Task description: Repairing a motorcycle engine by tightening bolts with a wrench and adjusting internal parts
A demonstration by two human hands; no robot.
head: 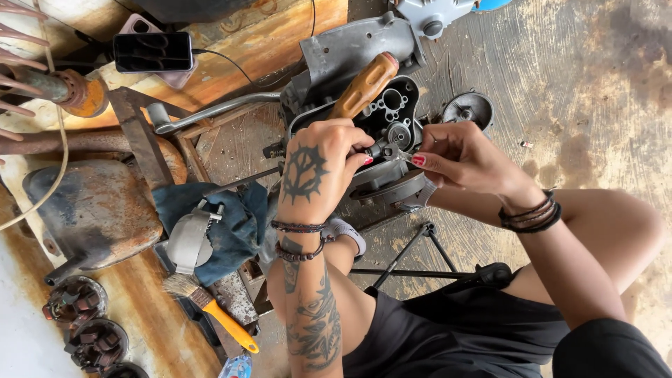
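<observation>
The screwdriver [364,85] with the wooden handle lies on a slant: its long axis runs from the butt of the handle, up and to the right of the left hand [318,171], down and left into the fist. The working end is hidden behind the fingers, so where its tip sits cannot be told. The left hand is closed tight around the lower part of the handle, knuckles toward the camera, thumb tucked beside a small metal part [387,150].

The right hand [465,157] comes in from the right, just beside the left. It is partly closed, forefinger and thumb pinched together on that same small metal part, the other fingers curled loosely under. The two hands nearly touch at the fingertips.

Both work over a dark open engine casing [392,115], just beyond the knuckles, with round holes and a gear showing inside. A round metal cover [469,110] lies above the right hand, slightly apart. Below and left of the left wrist rest a blue cloth [231,217] and, further down, a paintbrush [210,308] with an orange handle.
</observation>
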